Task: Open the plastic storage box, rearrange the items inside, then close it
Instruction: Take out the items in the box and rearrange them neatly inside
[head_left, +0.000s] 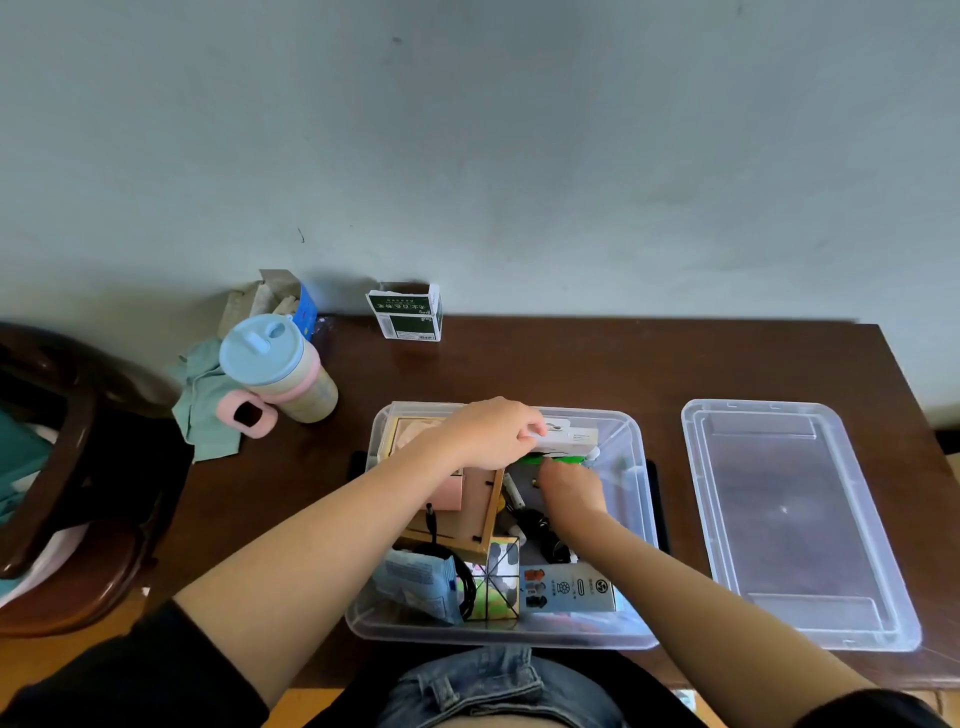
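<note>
Head view: open clear plastic storage box at the near table edge, its lid lying just to the right. Left hand gripping a white package over the far end; right hand inside, curled, hold unclear.

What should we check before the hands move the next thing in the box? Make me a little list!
1. Lid off and out of the way: ok. The clear lid lies flat on the table, to the right of the storage box.
2. Left hand has a firm hold: ok. It grips a white packet at the box's far end.
3. Right hand has a hold: cannot tell. It reaches at a green item; its fingertips are hidden.
4. Room in the box: not ok. It looks crowded with boxes and cables.
5. Cup clear of the left arm: ok. It stands apart, to the left of the box.
</note>
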